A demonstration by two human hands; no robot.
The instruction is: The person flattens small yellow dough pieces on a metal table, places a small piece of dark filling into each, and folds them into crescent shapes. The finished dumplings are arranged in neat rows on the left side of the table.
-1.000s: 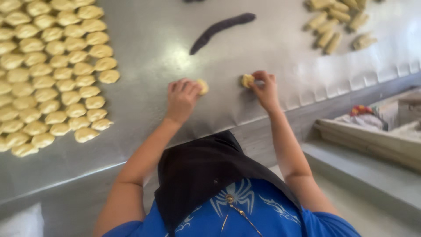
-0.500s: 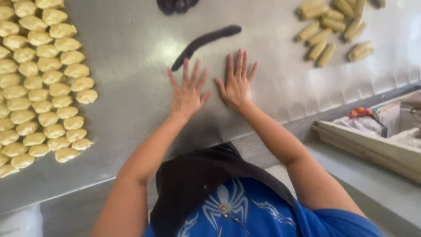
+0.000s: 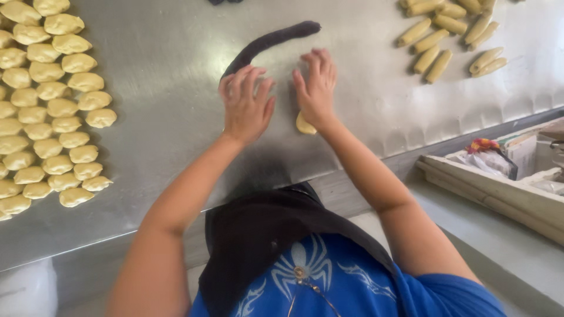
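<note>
Rows of small pale dough pieces [image 3: 50,105] fill the far left of a steel worktable [image 3: 164,176], set close together and well apart from the person's hands. Toward the centre, the left hand [image 3: 247,105] lies flat on the metal, palm down, fingers extended and slightly spread, gripping nothing; its fingertips [image 3: 241,79] reach the near end of a long dark dough rope [image 3: 267,42] that curves away up and to the right across the table. Whether any dough sits beneath this palm cannot be told. Just beside it, the right hand [image 3: 317,88] also presses flat, fingers stretched forward and close together. A yellow dough piece [image 3: 304,124] pokes out from under the heel of that hand, at the wrist end, well behind the fingertips and touching the table. Farther right, near the table's back edge, lies a loose cluster of finger-shaped dough rolls [image 3: 446,35]. At the far right, below the table's rim, sits a wooden tray [image 3: 499,188] holding a crumpled colourful wrapper [image 3: 484,147].
</note>
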